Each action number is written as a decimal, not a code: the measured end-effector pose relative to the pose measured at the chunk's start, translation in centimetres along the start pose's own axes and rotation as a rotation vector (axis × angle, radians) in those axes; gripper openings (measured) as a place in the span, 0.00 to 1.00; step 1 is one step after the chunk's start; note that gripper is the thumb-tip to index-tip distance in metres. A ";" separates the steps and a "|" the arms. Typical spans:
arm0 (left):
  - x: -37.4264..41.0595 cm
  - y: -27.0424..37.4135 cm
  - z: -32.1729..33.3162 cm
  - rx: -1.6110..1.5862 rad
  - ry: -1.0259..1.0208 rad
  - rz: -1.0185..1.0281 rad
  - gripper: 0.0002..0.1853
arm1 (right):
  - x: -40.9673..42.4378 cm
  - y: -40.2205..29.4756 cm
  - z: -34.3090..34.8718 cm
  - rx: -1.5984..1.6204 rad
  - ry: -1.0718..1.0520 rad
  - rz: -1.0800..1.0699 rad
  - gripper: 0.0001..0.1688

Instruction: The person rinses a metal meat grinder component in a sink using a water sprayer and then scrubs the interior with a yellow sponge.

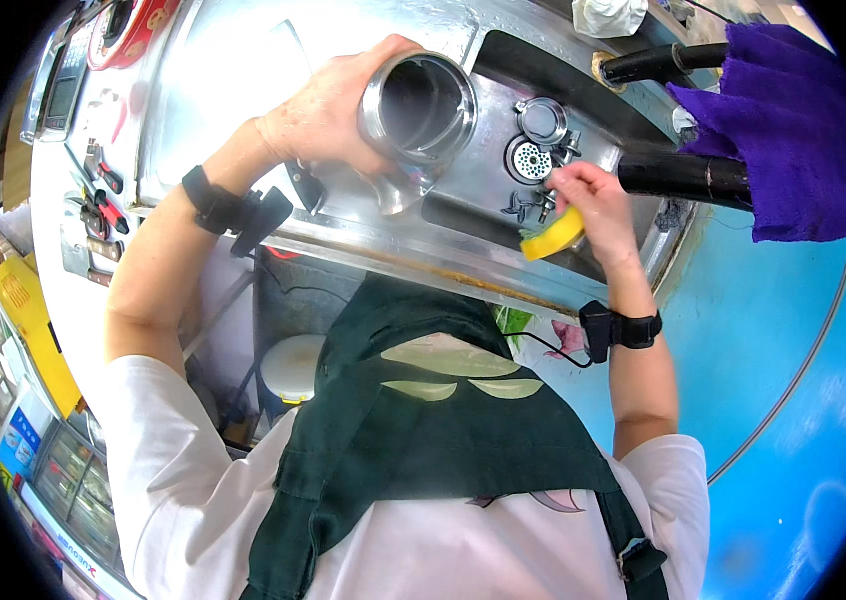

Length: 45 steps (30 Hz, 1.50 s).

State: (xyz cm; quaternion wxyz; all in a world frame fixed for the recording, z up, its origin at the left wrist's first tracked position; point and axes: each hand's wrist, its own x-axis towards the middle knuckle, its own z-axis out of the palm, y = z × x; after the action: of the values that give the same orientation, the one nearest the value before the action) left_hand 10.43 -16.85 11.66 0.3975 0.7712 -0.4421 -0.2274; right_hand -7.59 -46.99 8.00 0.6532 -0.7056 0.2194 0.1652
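Note:
My left hand [329, 112] grips a wide stainless steel cylinder [417, 112] by its side, its round mouth turned up towards me. A curved metal spout or neck [396, 191] shows below it; the shape resembles a meat grinder housing. Over the right part of the sink, my right hand [597, 206] holds a yellow sponge [554, 234] with a green scouring side. In the sink basin [486, 112], just beyond that hand, lie a metal ring [544, 121], a perforated round plate [531, 159] and a small star-shaped blade [517, 206]. My fingers partly hide other small metal parts.
A steel drainboard [220, 90] adjoins the sink on the left. Knives and red-black handled tools [109, 210] lie on the white counter beyond it. Black pipes [682, 176] with a purple cloth [790, 135] draped over them jut in from the right. A white-lidded bucket [293, 367] stands below.

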 end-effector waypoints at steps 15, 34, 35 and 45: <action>1.1 1.5 0.6 0.121 -0.095 0.001 0.50 | -2.0 -6.7 5.0 0.498 0.149 -0.413 0.13; 1.7 2.3 1.1 0.209 -0.127 0.073 0.48 | -2.1 -7.6 6.5 -0.296 -0.083 -1.015 0.14; 1.7 2.6 1.0 0.213 -0.133 0.063 0.48 | -2.0 -7.5 7.0 -0.360 -0.070 -1.023 0.14; 1.7 2.6 1.6 0.273 -0.155 0.111 0.49 | 1.8 -9.1 9.5 -0.776 -0.424 -0.734 0.08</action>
State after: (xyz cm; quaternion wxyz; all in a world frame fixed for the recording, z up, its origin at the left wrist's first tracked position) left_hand 8.86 -19.76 12.83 0.2657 0.7727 -0.5402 -0.2015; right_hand -0.79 -37.24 13.94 0.3906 -0.8750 -0.2527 0.1340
